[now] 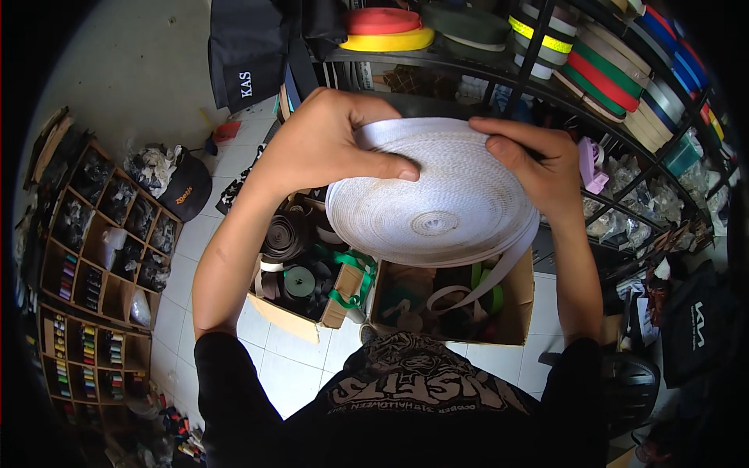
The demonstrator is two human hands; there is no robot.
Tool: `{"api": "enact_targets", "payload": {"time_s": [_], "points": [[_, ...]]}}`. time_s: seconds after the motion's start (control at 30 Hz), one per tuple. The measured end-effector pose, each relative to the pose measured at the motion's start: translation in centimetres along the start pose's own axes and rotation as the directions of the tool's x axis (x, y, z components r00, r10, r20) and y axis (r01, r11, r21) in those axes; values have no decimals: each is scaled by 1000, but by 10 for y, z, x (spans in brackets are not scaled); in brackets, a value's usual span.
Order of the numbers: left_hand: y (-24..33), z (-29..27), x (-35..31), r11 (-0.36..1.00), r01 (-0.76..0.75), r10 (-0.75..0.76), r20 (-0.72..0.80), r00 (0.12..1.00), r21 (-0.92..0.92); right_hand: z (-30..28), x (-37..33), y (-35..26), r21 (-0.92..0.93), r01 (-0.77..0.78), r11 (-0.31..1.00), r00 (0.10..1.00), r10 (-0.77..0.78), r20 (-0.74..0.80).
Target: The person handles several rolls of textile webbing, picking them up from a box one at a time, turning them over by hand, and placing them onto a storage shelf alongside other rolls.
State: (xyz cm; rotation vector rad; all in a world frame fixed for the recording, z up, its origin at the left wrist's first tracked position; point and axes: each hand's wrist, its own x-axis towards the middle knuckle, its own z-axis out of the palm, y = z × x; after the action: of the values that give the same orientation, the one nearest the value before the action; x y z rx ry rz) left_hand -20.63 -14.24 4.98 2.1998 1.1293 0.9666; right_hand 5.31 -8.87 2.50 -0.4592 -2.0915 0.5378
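One wide coil of white webbing (441,199), raised before us: our left hand (324,144) clamped on its upper-left rim, our right hand (540,160) clamped on its upper-right. Below, we list a right cardboard box (513,316), the coil's loose end (503,271) dangling over it; a left cardboard box (300,318) with brown coiled strap (285,235). Beyond: black shelving (535,51), red roll (382,21), yellow roll (388,40).

At upper centre, the white roll (437,187) hides most fingers of the left hand (324,144) from us (its own far face, too). We find the lower-left clutter (185,438) too small to identify.
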Motion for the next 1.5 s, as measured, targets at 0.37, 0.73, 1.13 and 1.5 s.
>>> {"api": "enact_targets", "payload": {"time_s": [0.37, 0.73, 1.13, 1.5], "points": [[-19, -8, 5, 971, -107, 107, -13, 994, -216, -16, -16, -13, 58, -90, 994, 957, 103, -272], [-59, 32, 10, 872, -160, 29, -276, 961, -464, -48, -7, -4, 7, -128, 992, 945, 123, -303], [-55, 57, 32, 927, -176, -21, -516, 856, -330, -63, -21, 14, 152, -216, 965, 910, 255, -326], [-78, 88, 23, 814, -107, -156, -391, 907, -572, -80, -28, 18, 72, -215, 974, 837, 222, -499]]}}
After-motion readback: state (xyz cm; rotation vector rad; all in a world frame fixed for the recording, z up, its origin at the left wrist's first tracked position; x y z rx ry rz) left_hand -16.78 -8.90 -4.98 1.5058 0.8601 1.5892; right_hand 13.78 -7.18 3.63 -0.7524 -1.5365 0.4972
